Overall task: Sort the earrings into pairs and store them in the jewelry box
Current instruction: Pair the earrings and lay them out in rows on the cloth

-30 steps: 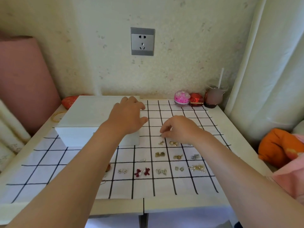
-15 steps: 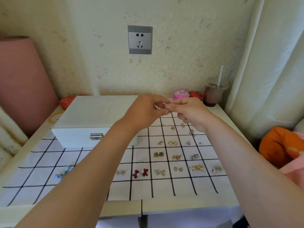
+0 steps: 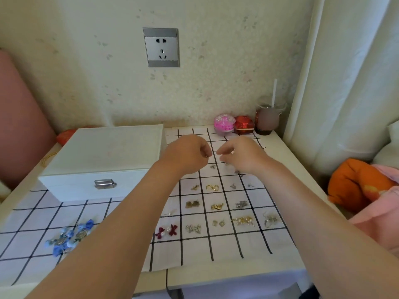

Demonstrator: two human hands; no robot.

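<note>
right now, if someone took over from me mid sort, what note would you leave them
Hands: left hand and right hand are raised over the checked cloth, fingers curled, tips close together; whether either pinches an earring is too small to tell.
Things: earrings lie grouped in cloth squares, such as the red bows and gold hoops; blue flower earrings lie further left. The jewelry box is shut.
Done: most look paired.
Left: open the box, store the pairs.
</note>
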